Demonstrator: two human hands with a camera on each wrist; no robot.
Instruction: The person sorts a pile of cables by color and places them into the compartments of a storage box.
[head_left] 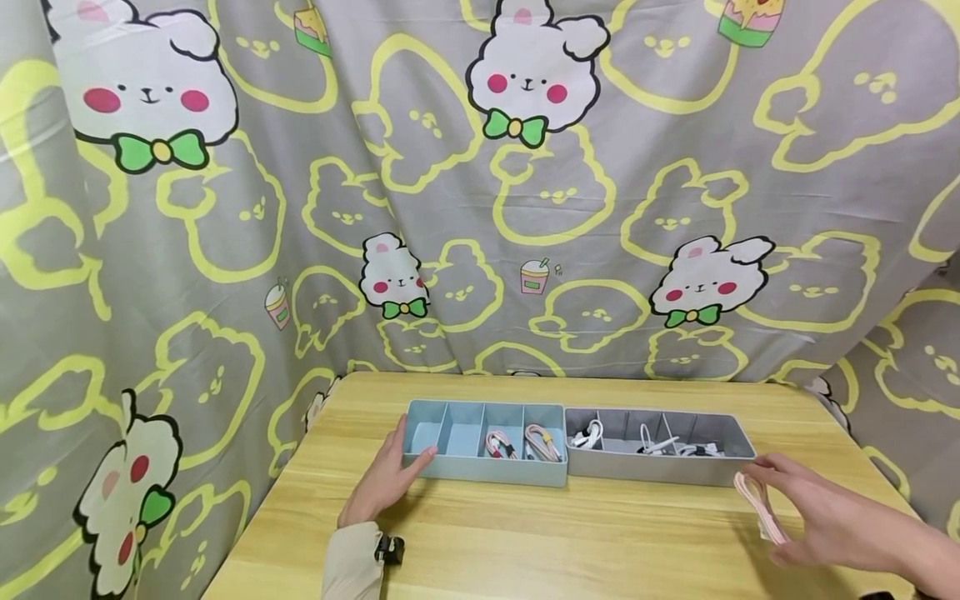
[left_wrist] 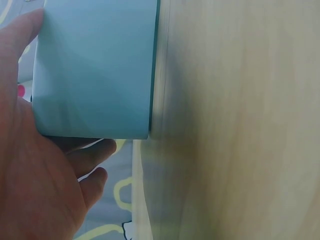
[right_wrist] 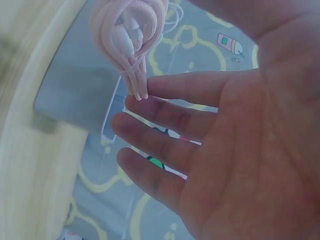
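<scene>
My left hand [head_left: 384, 482] grips the left end of a light blue divided storage box [head_left: 487, 469], thumb over the front rim and fingers along the end. In the left wrist view, the box's smooth blue wall [left_wrist: 95, 70] fills the space beside the palm. Off the right end of a grey divided box [head_left: 652, 468], my right hand [head_left: 832, 512] pinches a coiled pink charging cable [head_left: 759, 504]. The right wrist view shows its braided loop [right_wrist: 107, 37] with white connectors tucked inside; the thumb's tip is hidden there, and the other fingers spread out.
Both boxes stand end to end on a wooden table [head_left: 525, 542]. Pinkish cables [head_left: 542, 442] lie in the blue box's two right compartments. White cables [head_left: 588, 435] lie in the grey box. A patterned curtain [head_left: 450, 208] hangs behind and at the sides.
</scene>
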